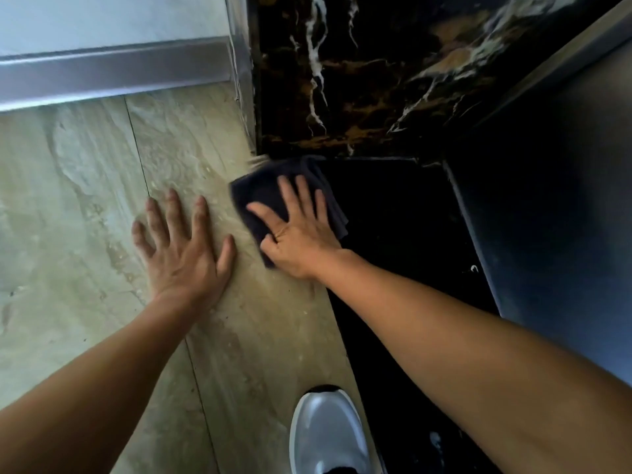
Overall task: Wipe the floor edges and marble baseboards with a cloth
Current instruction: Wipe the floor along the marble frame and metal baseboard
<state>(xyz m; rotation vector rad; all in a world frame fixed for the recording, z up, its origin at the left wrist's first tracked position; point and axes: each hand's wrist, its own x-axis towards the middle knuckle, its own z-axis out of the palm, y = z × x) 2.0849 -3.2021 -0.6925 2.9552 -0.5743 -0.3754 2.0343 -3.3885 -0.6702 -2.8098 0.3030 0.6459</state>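
A dark blue-grey cloth (263,191) lies folded on the floor where the beige tiles meet a black marble strip (393,234). My right hand (297,234) presses flat on the cloth, fingers spread, thumb tucked at its near edge. The cloth's far corner touches the foot of the black marble wall panel with white and gold veins (342,80). My left hand (181,248) rests flat and empty on the beige floor tile (85,217), fingers apart, just left of the cloth.
A grey metal baseboard (113,73) runs along the white wall at the far left and turns at the corner (242,63). A dark metallic panel (564,200) stands on the right. A grey and white shoe (328,436) is at the bottom.
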